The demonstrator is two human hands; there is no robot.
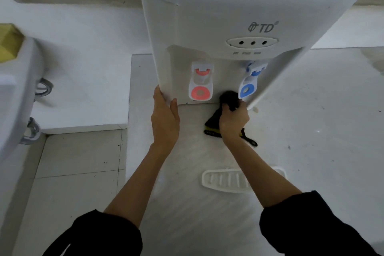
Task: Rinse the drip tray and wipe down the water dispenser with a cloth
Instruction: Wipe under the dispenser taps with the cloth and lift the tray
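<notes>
Across the upper middle of the frame stands a white water dispenser point(239, 6), seen from above, resting on a pale desk point(311, 131). Its front recess holds a red tap point(201, 85) on the left and a blue tap point(249, 83) on the right, with three small indicator lights and a grey logo above them.

A person reaches in from the bottom of the frame, both forearms bare below pushed-up black sleeves point(311, 224). Their left hand point(165, 116), at centre, lies flat with straight fingers against the lower left corner of the dispenser's front, thumb resting on the edge beside the red tap. Their right hand point(233, 118), just right of centre, has its fingers curled round a black cloth point(228, 100), pressing the bunched part into the recess just below and left of the blue tap. The rest of the cloth hangs down to the desk under the wrist, showing a yellow trim.

Lower down, right of centre, a white drip tray point(224, 180) with slotted ribs lies flat on the desk, well apart from the dispenser and partly hidden by the right forearm.

At the left edge sits a white basin point(18, 93) with a yellow sponge point(8, 41) on its rim. Pale floor tiles point(79, 156) show at lower left.
</notes>
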